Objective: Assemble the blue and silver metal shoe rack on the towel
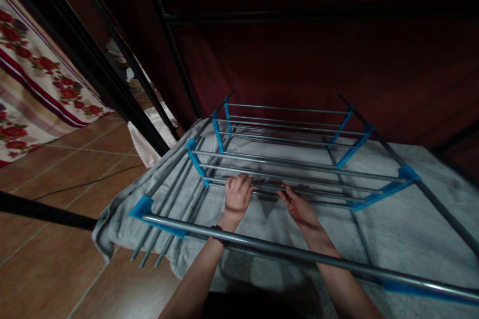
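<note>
The rods are metallic grey, the brackets bright blue, the blanket pale grey, the hanging cloth dark red, the floor tiles brown; red roses pattern the striped cream curtain.

A long, open rack of slim grey metal tubes and bright blue plastic connectors lies down across a grey plush blanket. Two dark grey side rails, a left one and a right one, run along its raised side and spread wider toward the near end. Blue connectors slant down from both rails, forming tiers set one behind another. Thin, nearly parallel crossbars span each farther tier from side to side. A shiny grey tube crosses the nearest tier, seated in a blue corner piece at its left end.
</note>
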Available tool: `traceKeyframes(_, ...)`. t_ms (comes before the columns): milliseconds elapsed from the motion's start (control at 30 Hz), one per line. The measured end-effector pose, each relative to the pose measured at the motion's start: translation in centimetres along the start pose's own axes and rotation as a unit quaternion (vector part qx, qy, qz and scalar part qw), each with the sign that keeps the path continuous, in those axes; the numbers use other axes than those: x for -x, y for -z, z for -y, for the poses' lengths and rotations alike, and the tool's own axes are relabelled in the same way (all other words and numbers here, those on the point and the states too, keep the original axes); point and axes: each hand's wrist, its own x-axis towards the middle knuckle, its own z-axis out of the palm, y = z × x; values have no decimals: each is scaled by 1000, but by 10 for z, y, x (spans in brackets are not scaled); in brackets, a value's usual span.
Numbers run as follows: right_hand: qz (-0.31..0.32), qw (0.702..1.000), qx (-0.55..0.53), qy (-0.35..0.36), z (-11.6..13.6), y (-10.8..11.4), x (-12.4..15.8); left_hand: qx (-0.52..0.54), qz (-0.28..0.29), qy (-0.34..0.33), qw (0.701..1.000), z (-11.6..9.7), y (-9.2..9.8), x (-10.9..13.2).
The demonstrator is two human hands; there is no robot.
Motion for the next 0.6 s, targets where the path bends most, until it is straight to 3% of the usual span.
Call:
traceKeyframes(67,1,1000,4,5,2,0,2,61,-118,146,980,13,7,10)
traceKeyframes(100,4,1000,7,6,2,0,3,114,-171,232,951,20,11,13)
traceKeyframes(133,7,1000,10,5,3,1,3,187,-209,314,907,27,15,14)
traceKeyframes(200,11,1000,17,3,3,0,2,368,-244,424,791,36,22,10)
traceKeyframes(267,11,1000,19,-1,4,-1,1,503,-247,450,695,41,28,2)
traceKeyframes(300,9,1000,19,-4,5,-1,1,538,-249,444,672,42,30,-3)
traceKeyframes(467,64,995,60,-51,21,2,18,571,-249,435,650,37,37,-12)
traceKeyframes(533,82,989,110,-56,30,14,30,576,-241,446,642,35,37,-11)
traceKeyframes(600,48,987,152,-15,39,35,41,575,-229,462,635,35,36,-9)
